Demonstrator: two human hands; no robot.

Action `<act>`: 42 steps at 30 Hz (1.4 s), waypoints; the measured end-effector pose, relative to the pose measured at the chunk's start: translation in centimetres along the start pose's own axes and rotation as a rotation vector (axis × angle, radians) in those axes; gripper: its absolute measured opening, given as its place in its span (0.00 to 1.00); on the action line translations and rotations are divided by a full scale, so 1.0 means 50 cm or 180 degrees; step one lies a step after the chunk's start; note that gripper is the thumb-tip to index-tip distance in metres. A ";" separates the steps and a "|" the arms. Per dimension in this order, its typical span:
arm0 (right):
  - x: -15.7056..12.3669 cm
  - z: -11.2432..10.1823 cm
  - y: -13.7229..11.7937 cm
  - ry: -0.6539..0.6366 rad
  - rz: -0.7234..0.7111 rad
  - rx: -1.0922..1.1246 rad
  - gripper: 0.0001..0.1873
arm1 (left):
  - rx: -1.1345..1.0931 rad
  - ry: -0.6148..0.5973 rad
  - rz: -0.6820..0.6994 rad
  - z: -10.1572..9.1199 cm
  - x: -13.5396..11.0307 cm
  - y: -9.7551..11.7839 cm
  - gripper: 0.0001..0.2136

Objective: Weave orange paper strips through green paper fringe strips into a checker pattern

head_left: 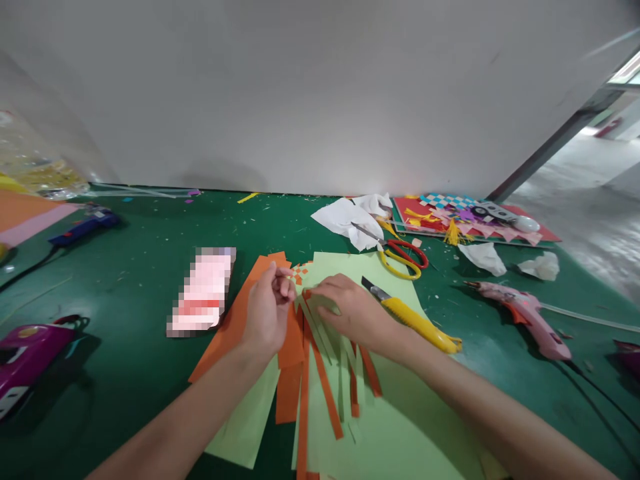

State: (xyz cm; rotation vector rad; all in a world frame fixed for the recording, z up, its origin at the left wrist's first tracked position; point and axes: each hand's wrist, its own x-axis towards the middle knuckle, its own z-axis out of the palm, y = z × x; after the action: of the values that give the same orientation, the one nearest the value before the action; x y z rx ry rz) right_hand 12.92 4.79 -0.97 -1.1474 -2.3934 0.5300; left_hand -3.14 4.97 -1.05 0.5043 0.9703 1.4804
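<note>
My left hand (269, 308) is raised over an orange paper sheet (235, 320), its fingers pinched on a thin paper strip. My right hand (350, 308) lies palm down on a bunch of orange and light green paper strips (325, 373), fingers pressing them where they meet a small woven checker patch (301, 272). The strips fan out toward me over a light green sheet (400, 427). A yellow utility knife (413, 319) lies just right of my right hand.
On the green table (125, 280): red and yellow scissors (405, 259), white crumpled paper (345, 219), a pink glue gun (525, 312), a blue glue gun (83, 227), a purple tool (25, 353), a pink packet (204, 290), a red board with paper scraps (465, 220). A grey wall stands behind.
</note>
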 end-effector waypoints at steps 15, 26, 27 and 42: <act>0.067 0.020 0.006 -0.0145 0.0449 0.0087 0.08 | 0.0345 -0.0099 0.0128 0.001 -0.006 -0.008 0.14; 0.057 -0.091 -0.035 0.0555 0.0752 0.1358 0.07 | 0.0614 -0.0064 0.0159 0.013 -0.020 -0.010 0.12; 0.057 -0.105 -0.039 0.0667 0.0769 0.1388 0.07 | 0.0644 -0.0050 0.0149 0.013 -0.021 -0.011 0.11; 0.052 -0.220 -0.037 0.1552 0.0469 0.0902 0.07 | 0.2253 -0.1492 0.0057 0.019 -0.045 -0.019 0.13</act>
State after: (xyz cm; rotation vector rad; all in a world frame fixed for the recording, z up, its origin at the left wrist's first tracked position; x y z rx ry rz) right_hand 16.11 7.45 9.69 -1.1703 -1.7697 0.5418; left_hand -1.45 2.98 -0.77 1.3065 1.0870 0.9281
